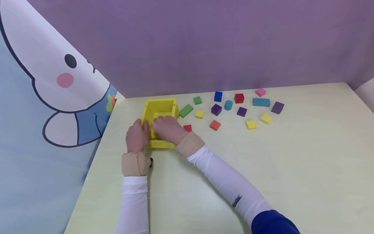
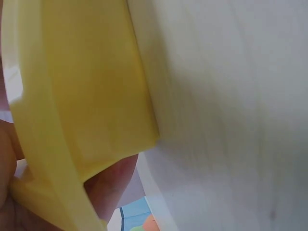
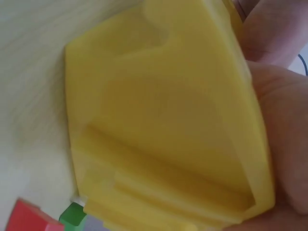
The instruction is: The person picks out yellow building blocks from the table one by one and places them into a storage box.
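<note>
A yellow plastic bin (image 1: 161, 144) stands at the table's left, its open top facing up. My left hand (image 1: 137, 136) grips its left rim; in the left wrist view a finger (image 2: 113, 185) shows below the rim, against the outer wall. My right hand (image 1: 169, 128) reaches over the near right side, its fingers inside the bin. In the right wrist view that hand (image 3: 284, 120) lies behind the bin's rim, and its fingertips are hidden, so whether it holds anything cannot be seen. Nearest to it on the table is a red block (image 1: 187, 128), partly covered by the hand.
Right of the bin lie a green block (image 1: 186, 110), a yellow block (image 1: 199, 114), an orange block (image 1: 215, 125), a purple cube (image 1: 216, 109), a blue cylinder (image 1: 228, 105) and several more blocks. A purple backdrop (image 1: 204, 48) rises behind the table.
</note>
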### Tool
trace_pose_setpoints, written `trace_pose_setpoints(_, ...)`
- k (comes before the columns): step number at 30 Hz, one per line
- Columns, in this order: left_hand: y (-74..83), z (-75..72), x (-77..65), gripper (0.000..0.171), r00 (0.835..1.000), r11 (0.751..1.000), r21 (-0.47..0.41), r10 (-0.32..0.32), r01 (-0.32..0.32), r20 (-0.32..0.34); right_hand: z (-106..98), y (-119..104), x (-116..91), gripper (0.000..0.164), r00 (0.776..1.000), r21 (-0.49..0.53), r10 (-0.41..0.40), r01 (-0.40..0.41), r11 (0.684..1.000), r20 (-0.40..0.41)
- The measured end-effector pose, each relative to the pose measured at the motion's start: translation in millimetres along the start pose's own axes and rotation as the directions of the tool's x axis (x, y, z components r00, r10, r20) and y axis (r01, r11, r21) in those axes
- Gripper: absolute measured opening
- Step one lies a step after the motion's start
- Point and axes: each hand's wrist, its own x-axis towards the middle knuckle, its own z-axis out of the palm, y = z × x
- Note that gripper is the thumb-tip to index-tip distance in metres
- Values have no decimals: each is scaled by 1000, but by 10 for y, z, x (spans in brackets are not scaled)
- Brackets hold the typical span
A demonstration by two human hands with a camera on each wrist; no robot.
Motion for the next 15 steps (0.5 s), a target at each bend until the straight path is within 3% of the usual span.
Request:
trace_pose_setpoints(9, -6, -24, -13, 39, 998, 999, 11, 47, -46, -48, -85, 70, -159, 23, 988, 32, -105, 110, 993, -115)
trace_pose_setpoints(15, -14, -39, -29, 41, 998, 999, 9, 45, -45, -34, -152, 165, -324, 28, 983, 23, -71, 76, 997, -168)
